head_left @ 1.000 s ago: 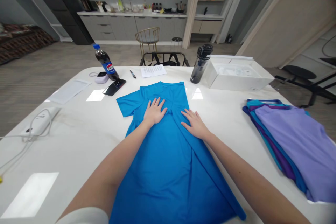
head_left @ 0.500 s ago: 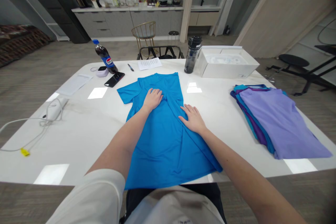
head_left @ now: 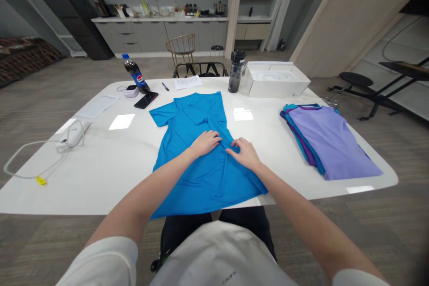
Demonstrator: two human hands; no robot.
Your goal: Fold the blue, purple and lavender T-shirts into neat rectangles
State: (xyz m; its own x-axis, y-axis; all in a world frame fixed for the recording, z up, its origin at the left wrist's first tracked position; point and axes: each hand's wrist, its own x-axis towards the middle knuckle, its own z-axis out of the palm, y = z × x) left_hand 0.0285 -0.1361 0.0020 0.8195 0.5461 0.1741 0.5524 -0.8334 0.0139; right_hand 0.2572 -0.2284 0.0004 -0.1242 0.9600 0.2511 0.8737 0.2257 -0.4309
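Note:
A blue T-shirt point(head_left: 181, 174) lies on the white table in front of me, its collar at the far end and its hem at the near edge. One short sleeve sticks out to the left; the right side is folded inward over the body. My left hand point(head_left: 206, 143) rests palm down on the middle of the shirt, fingers stretched over the cloth beside the fold. My right hand point(head_left: 244, 153) is at the folded right edge, thumb and fingers pinching a bit of fabric. The two hands are close together, with a small ridge of cloth between them.
To the right lies a stack of folded shirts point(head_left: 330, 143), lavender on top. A white box point(head_left: 276, 82) and dark water bottle point(head_left: 236, 71) stand behind. A cola bottle point(head_left: 136, 73), phone point(head_left: 146, 100), papers point(head_left: 97, 106) and a cabled power strip point(head_left: 76, 134) are on the left.
My left hand has slid toward me and right, down from the upper chest of the shirt. My right hand has closed from lying spread to pinching the folded edge. The view has shifted slightly.

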